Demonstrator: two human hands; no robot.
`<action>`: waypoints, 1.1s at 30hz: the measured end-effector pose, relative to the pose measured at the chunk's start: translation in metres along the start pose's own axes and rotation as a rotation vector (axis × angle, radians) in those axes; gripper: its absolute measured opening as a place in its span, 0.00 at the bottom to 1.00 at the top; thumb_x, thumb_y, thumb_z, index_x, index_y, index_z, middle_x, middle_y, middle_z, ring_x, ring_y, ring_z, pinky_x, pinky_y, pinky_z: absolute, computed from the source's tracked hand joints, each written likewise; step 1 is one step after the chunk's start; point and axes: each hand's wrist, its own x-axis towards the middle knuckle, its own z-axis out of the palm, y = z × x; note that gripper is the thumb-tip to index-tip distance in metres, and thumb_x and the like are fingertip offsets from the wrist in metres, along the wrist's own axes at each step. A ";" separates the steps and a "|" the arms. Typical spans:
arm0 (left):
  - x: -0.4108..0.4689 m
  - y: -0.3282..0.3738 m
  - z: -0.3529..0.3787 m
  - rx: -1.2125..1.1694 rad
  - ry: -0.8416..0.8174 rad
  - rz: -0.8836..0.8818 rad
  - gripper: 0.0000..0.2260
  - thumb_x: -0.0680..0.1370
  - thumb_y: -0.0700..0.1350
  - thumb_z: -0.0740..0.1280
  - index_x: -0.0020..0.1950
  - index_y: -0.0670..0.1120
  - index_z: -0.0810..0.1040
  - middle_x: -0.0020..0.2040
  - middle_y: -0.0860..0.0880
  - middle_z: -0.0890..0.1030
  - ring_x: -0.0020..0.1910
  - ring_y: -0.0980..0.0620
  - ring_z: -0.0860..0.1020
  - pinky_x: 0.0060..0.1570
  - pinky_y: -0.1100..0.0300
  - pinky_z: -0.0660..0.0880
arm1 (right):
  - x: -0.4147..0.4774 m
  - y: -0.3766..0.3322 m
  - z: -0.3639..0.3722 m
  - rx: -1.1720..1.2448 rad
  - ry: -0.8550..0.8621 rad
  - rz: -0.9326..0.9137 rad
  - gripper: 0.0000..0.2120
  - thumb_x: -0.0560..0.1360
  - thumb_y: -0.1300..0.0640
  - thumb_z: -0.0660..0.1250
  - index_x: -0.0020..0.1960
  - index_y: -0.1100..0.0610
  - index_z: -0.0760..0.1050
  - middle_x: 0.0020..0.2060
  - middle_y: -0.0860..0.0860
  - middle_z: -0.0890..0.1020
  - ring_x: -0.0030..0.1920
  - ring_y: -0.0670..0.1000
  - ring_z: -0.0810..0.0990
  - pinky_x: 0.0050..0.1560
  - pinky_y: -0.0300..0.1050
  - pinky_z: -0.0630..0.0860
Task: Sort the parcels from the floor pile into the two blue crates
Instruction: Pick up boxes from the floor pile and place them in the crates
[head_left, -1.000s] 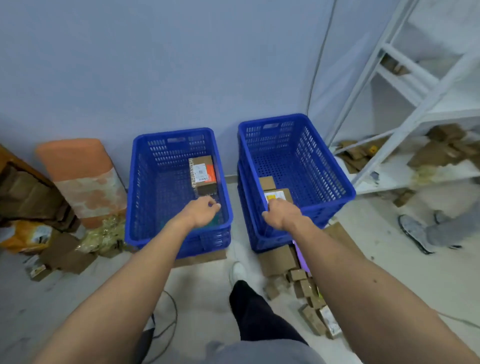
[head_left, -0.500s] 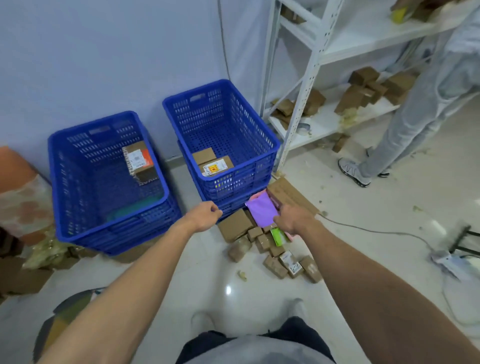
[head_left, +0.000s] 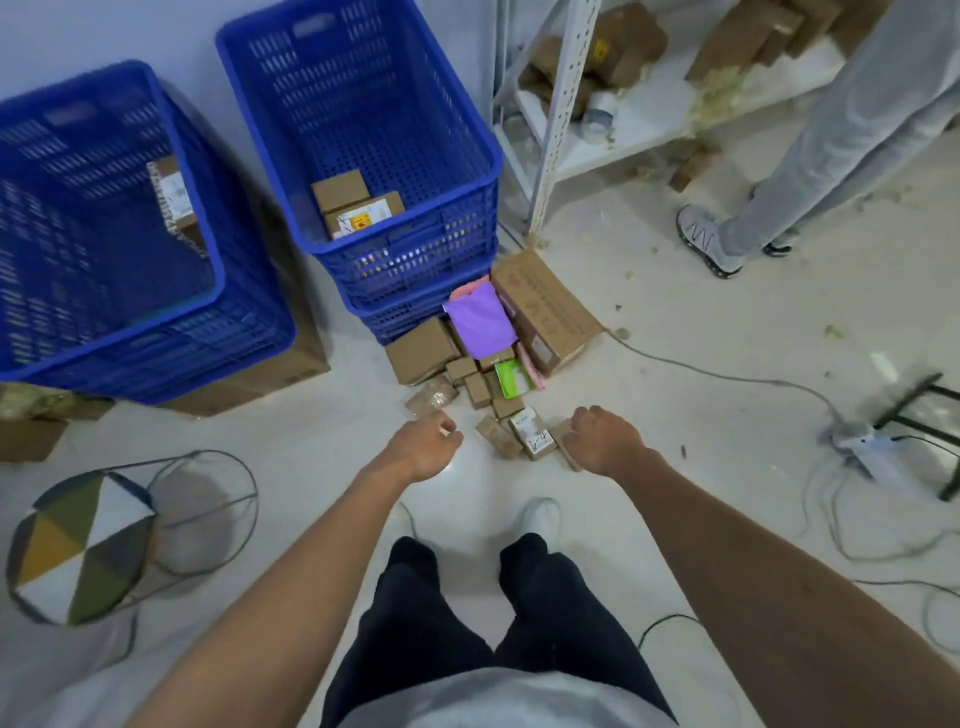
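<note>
- Plainly the biggest thing is the white metal rack (head_left: 558, 104) at the far right, its shelves strewn with brown cartons and scraps of packing.
- Two blue crates of perforated plastic stand against the far wall: the left crate (head_left: 156, 353) has one labelled box (head_left: 174, 200) leaning on its right wall. The right crate (head_left: 415, 265), stacked on another, holds two brown boxes (head_left: 358, 205).
- Someone in grey trousers (head_left: 831, 130) and pale trainers stands by the rack.
- A flat cardboard carton (head_left: 550, 312) leans at the right crate's near corner, hemming the pile in.
- A round stool (head_left: 78, 540) with a patchwork seat and wire frame sits near left.
- The pile of parcels (head_left: 488, 384) lies on the glossy floor just near of the right crate: small brown boxes, a purple mailer (head_left: 480, 322), a green packet (head_left: 511, 379).
- Grey cables trail to a power strip (head_left: 857, 441) on the right.
- The left hand (head_left: 423, 447) hangs by the pile's near edge, fingers loosely curled, nothing in them.
- The right hand (head_left: 602, 439) is curled over a small brown box (head_left: 569, 454); whether it grips it I cannot tell.
</note>
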 end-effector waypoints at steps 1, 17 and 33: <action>0.007 -0.004 0.007 -0.008 -0.016 -0.008 0.17 0.81 0.55 0.61 0.67 0.50 0.75 0.64 0.47 0.79 0.61 0.46 0.77 0.60 0.56 0.72 | 0.006 0.003 0.006 0.008 -0.002 0.004 0.17 0.80 0.52 0.57 0.64 0.61 0.71 0.60 0.59 0.76 0.62 0.60 0.75 0.59 0.50 0.72; 0.240 -0.132 0.107 0.045 -0.080 -0.076 0.14 0.83 0.52 0.58 0.66 0.51 0.75 0.61 0.50 0.80 0.57 0.48 0.78 0.59 0.55 0.75 | 0.194 0.015 0.222 0.047 -0.103 0.083 0.13 0.80 0.57 0.58 0.63 0.57 0.72 0.62 0.53 0.75 0.62 0.56 0.75 0.55 0.47 0.70; 0.461 -0.258 0.238 0.031 -0.005 -0.116 0.12 0.82 0.50 0.58 0.59 0.51 0.78 0.58 0.46 0.82 0.57 0.43 0.78 0.58 0.54 0.75 | 0.432 0.019 0.379 -0.038 0.051 -0.126 0.21 0.81 0.50 0.61 0.69 0.60 0.67 0.59 0.58 0.75 0.61 0.60 0.74 0.56 0.51 0.71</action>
